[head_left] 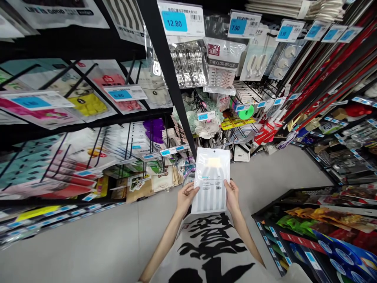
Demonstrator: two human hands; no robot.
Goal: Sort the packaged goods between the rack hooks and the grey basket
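In front of my chest I hold up a flat white plastic packet (210, 196) with grey stripes, small printed text, a barcode and a hang hole at its top. What is inside cannot be made out. The fingers of my left hand (186, 194) pinch its left edge, thumb on the face towards me. On the opposite edge my right hand (232, 192) grips it in much the same way. The packet stands nearly upright, its lower end close to my printed shirt (209, 243).
A black rack (129, 114) on the left carries hanging packets on hooks. Ahead hang clothes-clip packs (223, 65) and price tags (235, 25). Shelves with colourful packages (312, 220) stand close on my right. Grey floor (118, 239) runs between the shelving.
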